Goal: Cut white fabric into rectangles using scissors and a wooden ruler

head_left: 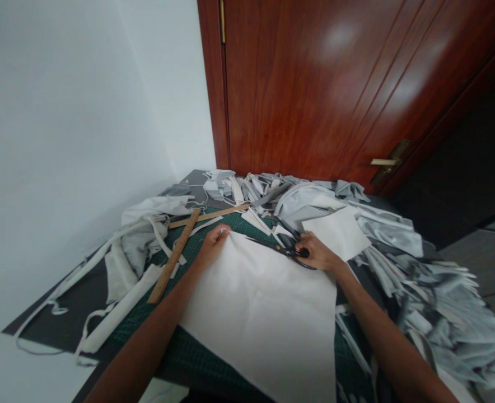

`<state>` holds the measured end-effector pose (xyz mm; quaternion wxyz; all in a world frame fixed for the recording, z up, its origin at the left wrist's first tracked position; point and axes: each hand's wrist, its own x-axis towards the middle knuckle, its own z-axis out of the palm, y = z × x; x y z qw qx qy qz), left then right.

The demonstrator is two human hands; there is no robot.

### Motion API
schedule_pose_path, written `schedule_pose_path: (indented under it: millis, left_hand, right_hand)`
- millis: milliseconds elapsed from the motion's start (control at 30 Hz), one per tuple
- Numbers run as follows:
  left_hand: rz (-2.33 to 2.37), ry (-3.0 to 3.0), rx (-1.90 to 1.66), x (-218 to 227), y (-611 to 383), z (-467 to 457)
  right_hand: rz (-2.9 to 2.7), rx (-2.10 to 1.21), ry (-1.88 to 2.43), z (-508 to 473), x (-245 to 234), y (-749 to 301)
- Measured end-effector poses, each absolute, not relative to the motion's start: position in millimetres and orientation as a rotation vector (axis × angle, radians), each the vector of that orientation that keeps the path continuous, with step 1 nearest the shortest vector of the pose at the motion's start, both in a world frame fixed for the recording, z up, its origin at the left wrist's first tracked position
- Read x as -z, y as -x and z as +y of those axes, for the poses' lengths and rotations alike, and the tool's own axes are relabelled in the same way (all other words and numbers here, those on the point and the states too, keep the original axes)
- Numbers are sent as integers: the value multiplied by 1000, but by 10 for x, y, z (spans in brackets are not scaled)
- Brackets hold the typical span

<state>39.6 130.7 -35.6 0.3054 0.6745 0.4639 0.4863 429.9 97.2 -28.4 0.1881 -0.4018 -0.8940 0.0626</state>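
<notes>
A large white fabric sheet (258, 319) lies across a green cutting mat (197, 350). My left hand (213, 246) pinches the sheet's far corner between its fingers. My right hand (317, 252) grips the black handles of long dressmaker's scissors (279, 248), whose closed-looking blades point left along the sheet's far edge. A smaller white fabric piece (337, 232) lies just beyond my right hand. Two wooden rulers (173, 256) lie left of my left hand, one crossing the mat, the other (209, 216) farther back.
Heaps of white and grey fabric scraps (436, 302) cover the table's right side and far end, with more strips (134, 263) at the left. A white wall rises on the left. A reddish wooden door (314, 84) with a brass lever handle (385, 162) stands beyond the table.
</notes>
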Motion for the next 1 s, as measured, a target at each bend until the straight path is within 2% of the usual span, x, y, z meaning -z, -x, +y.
schedule_pose_path:
  millis: [1000]
  left_hand:
    - [1172, -1793, -1313, 336, -363, 1272]
  right_hand:
    - [-2477, -224, 1123, 996, 271, -4360]
